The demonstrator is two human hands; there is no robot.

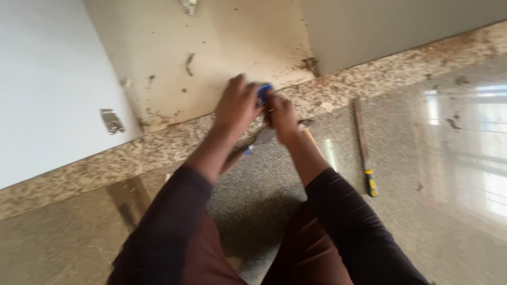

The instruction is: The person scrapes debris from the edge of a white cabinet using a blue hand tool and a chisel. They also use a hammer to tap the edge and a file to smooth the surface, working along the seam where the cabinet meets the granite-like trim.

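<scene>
dark sleeves (pixel 338 221) outstretched | left hand (pixel 237 105), right hand (pixel 281 115): fingers gripping blue object (pixel 264 94)

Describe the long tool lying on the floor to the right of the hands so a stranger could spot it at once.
Start at the speckled stone strip that runs along the base of the wall. Just below it, on the glossy floor right of the right hand, lies a long thin tool. Its yellow-and-black handle end sets it apart.
</scene>
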